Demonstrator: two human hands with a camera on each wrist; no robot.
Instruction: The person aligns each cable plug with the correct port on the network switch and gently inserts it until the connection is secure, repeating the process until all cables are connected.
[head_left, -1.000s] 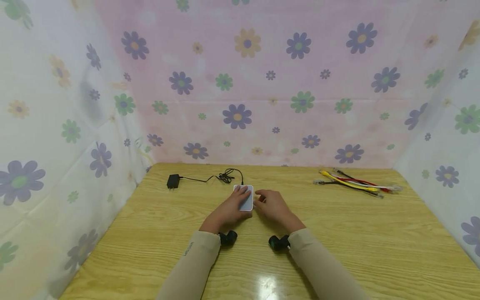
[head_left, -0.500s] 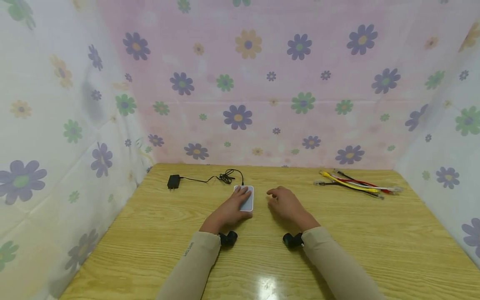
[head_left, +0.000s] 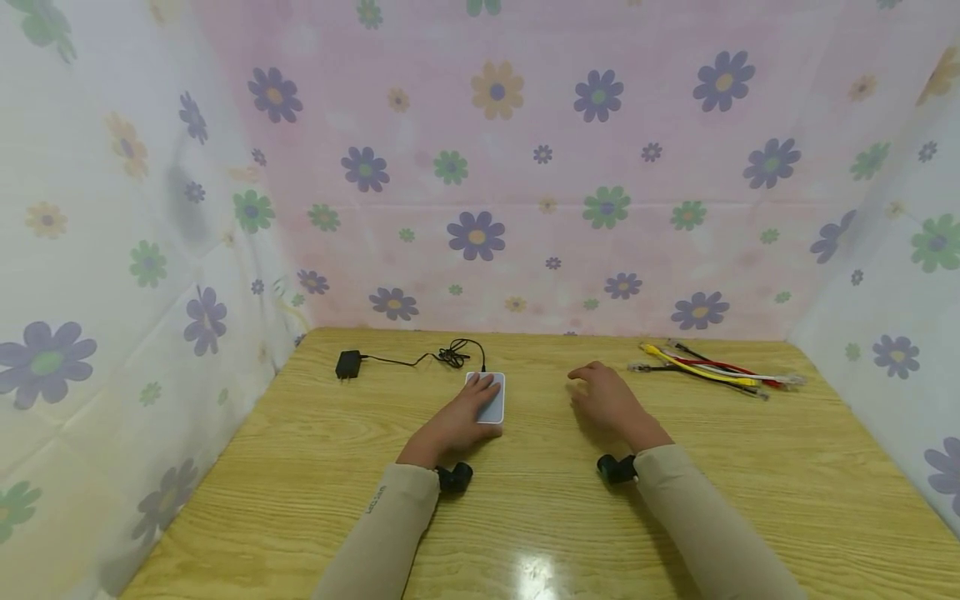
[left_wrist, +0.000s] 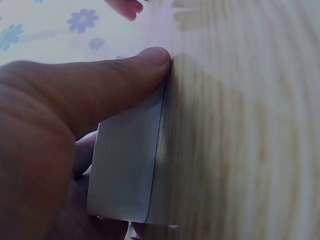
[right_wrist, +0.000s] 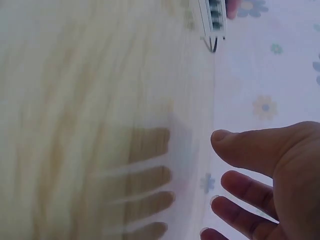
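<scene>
A small white network switch (head_left: pixel 492 408) lies flat near the middle of the table. My left hand (head_left: pixel 452 422) holds it, fingers spread over its top and thumb along the near side. Close up in the left wrist view, the thumb presses the pale side wall of the switch (left_wrist: pixel 125 160). A row of dark ports shows on the right side of the switch (right_wrist: pixel 216 17) in the right wrist view. To the right, my right hand (head_left: pixel 613 402) hovers over the table with loosely bent fingers and holds nothing, between the switch and a bunch of network cables (head_left: pixel 705 367).
A black power adapter (head_left: pixel 348 364) lies at the back left. Its thin black cord, partly bundled (head_left: pixel 452 356), runs to the back of the switch. The cables at the back right are yellow, red, black and white. Flowered cloth (head_left: pixel 540 179) surrounds the wooden table (head_left: pixel 525 517).
My right hand has moved away from the switch's right side, rightward toward the cables. The left hand stays on the switch, which has barely shifted.
</scene>
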